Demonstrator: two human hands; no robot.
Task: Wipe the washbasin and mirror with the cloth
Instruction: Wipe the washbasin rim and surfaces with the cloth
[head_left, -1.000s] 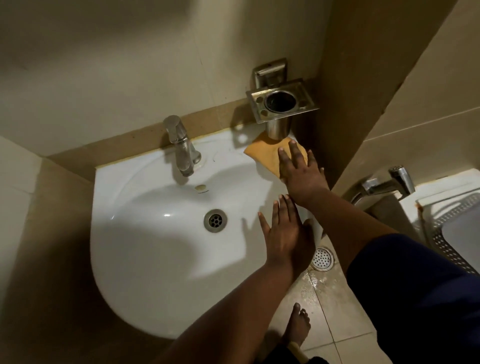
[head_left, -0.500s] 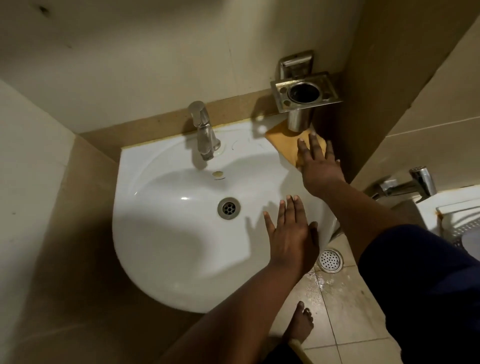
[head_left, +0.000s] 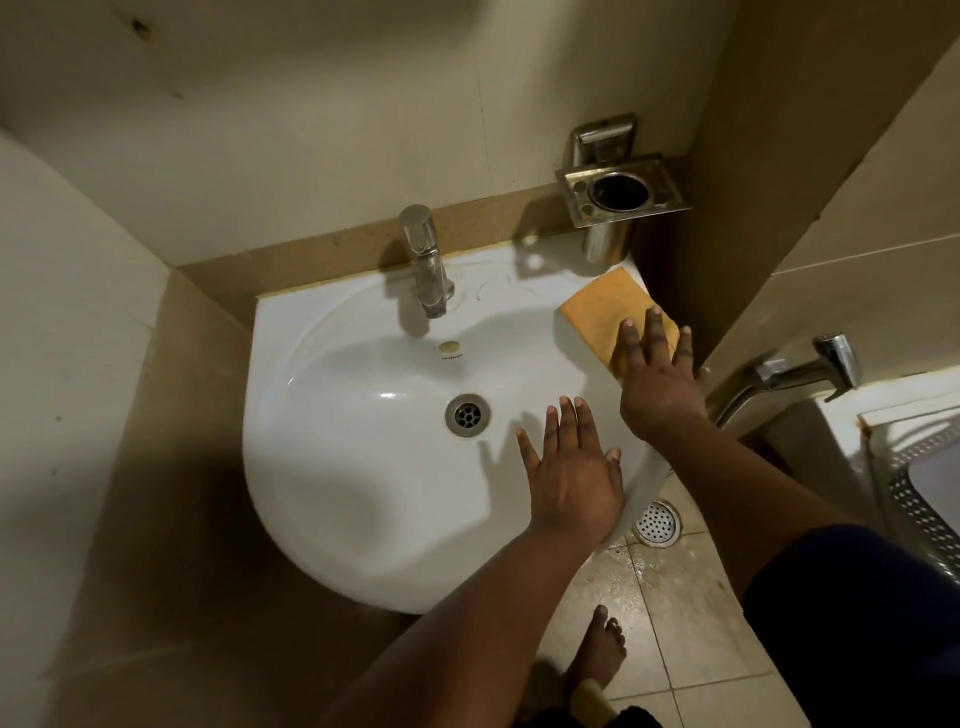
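Folded orange cloth (head_left: 597, 306), flat on white washbasin (head_left: 363, 493) rim, under right hand (head_left: 657, 379)

Your washbasin (head_left: 332, 499) fills the middle, with its drain (head_left: 467, 414) at the centre of the bowl. The tap (head_left: 425, 260) stands on the rim at 12 o'clock from the drain. At 2 o'clock the cloth (head_left: 597, 312) lies on the rim, your right hand (head_left: 657, 382) flat on its near end. The holder (head_left: 621, 189) hangs on the wall behind the cloth. Your left hand (head_left: 571, 480) rests on the rim at 4 o'clock; the floor drain (head_left: 657, 522) lies just right of it.
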